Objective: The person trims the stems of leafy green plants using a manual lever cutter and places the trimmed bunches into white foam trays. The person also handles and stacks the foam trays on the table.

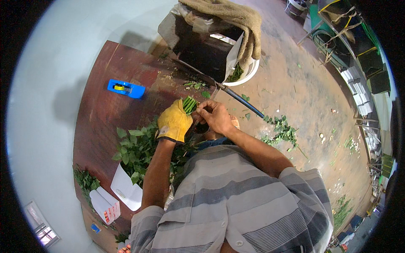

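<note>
My left hand (175, 121) wears a yellow work glove and is closed around a bunch of green stems (190, 105), whose cut ends point away from me. Leafy foliage (136, 147) spreads beside and beyond my left forearm, over a white corrugated wrap (126, 188); the flower heads of this bunch are hidden. Just right of the stem ends is my bare right hand (216, 117), thumb and forefinger brought together. Whether something thin is between those fingers is too small to tell.
On the dark red table (104, 126) lies a blue tape dispenser (126, 88). A dark-handled lever (243, 101) juts out past the table edge. Beyond it are a white bucket (253, 72) and burlap cloth (234, 15). A wrapped flower bunch (106, 204) lies at left; leafy cuttings (281, 131) litter the floor.
</note>
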